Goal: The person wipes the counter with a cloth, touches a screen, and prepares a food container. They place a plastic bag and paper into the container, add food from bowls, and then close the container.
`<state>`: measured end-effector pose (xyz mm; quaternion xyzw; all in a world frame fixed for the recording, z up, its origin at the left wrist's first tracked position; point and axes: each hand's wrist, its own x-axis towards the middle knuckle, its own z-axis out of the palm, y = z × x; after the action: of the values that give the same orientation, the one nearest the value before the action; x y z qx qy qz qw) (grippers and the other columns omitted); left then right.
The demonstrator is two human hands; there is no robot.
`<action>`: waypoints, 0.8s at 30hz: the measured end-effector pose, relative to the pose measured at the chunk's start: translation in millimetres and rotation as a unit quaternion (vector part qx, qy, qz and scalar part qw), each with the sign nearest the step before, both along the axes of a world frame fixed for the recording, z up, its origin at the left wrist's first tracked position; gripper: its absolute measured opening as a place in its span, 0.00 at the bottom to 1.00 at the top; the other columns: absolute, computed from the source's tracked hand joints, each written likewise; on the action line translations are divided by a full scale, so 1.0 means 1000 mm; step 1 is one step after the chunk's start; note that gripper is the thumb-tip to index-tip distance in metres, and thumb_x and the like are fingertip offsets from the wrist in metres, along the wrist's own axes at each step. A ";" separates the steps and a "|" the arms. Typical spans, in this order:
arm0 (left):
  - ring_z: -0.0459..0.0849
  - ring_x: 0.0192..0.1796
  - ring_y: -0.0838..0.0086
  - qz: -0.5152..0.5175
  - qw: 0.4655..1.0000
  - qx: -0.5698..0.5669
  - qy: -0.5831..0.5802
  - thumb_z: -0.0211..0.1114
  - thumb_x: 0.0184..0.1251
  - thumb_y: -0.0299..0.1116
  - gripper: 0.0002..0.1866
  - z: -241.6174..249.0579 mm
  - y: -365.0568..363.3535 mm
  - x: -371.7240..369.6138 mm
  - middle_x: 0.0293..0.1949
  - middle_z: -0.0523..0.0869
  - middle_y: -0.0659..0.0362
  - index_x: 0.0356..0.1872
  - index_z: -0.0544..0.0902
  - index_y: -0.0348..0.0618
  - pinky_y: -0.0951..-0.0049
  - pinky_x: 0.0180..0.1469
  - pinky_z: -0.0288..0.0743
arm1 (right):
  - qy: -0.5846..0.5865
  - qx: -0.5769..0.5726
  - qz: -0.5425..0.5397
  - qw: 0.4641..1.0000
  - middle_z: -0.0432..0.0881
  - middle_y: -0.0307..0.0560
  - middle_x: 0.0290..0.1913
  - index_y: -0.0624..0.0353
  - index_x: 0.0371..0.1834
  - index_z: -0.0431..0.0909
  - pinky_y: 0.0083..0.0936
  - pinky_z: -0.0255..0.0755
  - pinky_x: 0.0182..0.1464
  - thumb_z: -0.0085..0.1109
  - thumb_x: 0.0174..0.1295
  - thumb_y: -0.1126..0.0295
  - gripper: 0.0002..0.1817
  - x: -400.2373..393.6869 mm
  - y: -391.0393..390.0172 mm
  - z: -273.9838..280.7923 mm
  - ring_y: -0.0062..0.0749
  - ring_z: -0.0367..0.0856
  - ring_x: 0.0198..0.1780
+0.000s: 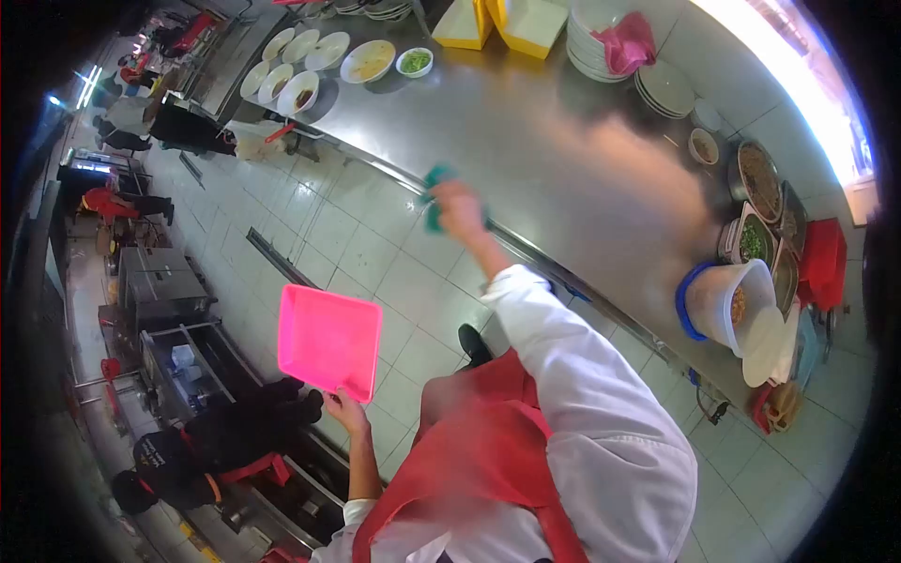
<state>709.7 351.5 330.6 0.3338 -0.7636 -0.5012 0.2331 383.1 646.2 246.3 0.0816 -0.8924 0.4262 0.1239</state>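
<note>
My left hand (347,411) grips the near rim of a bright pink plastic tray (328,342), held out over the tiled floor. Nothing shows inside the tray. At the front edge of the steel counter (526,150), my right hand (457,208) is closed on a green cloth (437,218), part of which hangs past the edge. The fingers of that hand are slightly blurred. Farther along the counter stand several white bowls (328,51) and a small bowl of chopped greens (414,63).
Yellow boxes (528,26), stacked plates (664,88) and a pink cloth (626,43) line the counter's back. To the right are steel food pans (754,236), a white tub (727,300) and a red container (824,263). A person in black (178,460) bends at the left.
</note>
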 end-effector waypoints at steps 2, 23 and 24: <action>0.70 0.35 0.78 0.016 0.999 0.031 0.011 0.53 0.70 0.28 0.07 -0.011 -0.028 0.016 0.33 0.75 0.62 0.39 0.73 0.34 0.74 0.38 0.66 | -0.128 -0.048 0.103 0.985 0.82 0.50 0.49 0.48 0.47 0.82 0.40 0.74 0.52 0.53 0.49 0.78 0.21 0.024 -0.072 0.001 0.48 0.80 0.51; 0.69 0.37 0.76 -0.141 0.977 0.150 -0.056 0.55 0.66 0.31 0.08 -0.077 -0.029 -0.070 0.34 0.74 0.61 0.39 0.75 0.35 0.71 0.41 0.65 | 0.054 0.206 -0.542 0.813 0.79 0.52 0.57 0.57 0.59 0.77 0.42 0.62 0.67 0.51 0.54 0.81 0.26 0.334 0.249 -0.035 0.51 0.72 0.64; 0.69 0.37 0.76 -0.144 0.976 0.151 -0.056 0.55 0.66 0.31 0.08 -0.084 -0.026 -0.074 0.34 0.74 0.61 0.39 0.75 0.35 0.71 0.41 0.65 | -0.017 0.288 -0.612 0.737 0.80 0.54 0.53 0.58 0.59 0.75 0.44 0.68 0.60 0.53 0.56 0.79 0.24 0.377 0.282 -0.036 0.51 0.75 0.56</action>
<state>635.8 325.3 246.7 0.2790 -0.7312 -0.6194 0.0621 759.6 928.1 210.6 -0.4574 -0.8322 -0.0175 0.3129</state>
